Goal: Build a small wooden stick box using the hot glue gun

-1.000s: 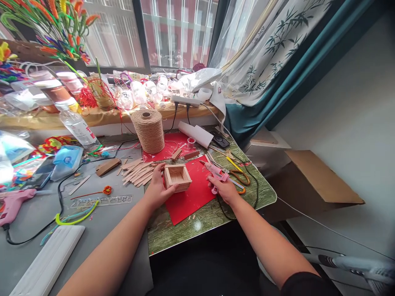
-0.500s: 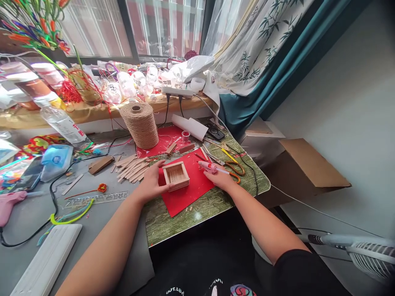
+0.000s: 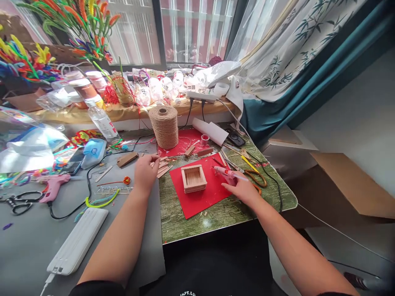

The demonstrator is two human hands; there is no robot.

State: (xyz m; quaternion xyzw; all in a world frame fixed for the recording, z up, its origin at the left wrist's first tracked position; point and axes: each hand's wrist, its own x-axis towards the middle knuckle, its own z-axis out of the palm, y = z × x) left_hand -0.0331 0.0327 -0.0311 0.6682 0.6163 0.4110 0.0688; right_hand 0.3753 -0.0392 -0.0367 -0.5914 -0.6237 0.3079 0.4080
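Observation:
My left hand (image 3: 145,170) is over a pile of flat wooden craft sticks (image 3: 163,167), thumb and forefinger slightly apart at its edge; whether the fingertips touch a stick is unclear, and the hand covers part of the pile. A small square box built of wooden sticks (image 3: 194,186), open at the top, sits on a red sheet (image 3: 193,205). Right of it, my right hand (image 3: 243,190) is closed around a pink glue gun (image 3: 227,172), its translucent glue stick poking out at the back. Scissors (image 3: 257,177) with orange-brown handles lie beyond this hand.
A big twine spool (image 3: 164,127) stands behind the sheet. A white power strip (image 3: 78,242), black scissors (image 3: 23,201) and a second pink glue gun (image 3: 54,187) lie at left. A black cord (image 3: 89,181) crosses the grey surface. A cardboard box (image 3: 352,181) stands right of the table.
My left hand has let go of the wooden box and moved left to the stick pile. The box stays on the red sheet. My right hand keeps the glue gun. The view has swung left.

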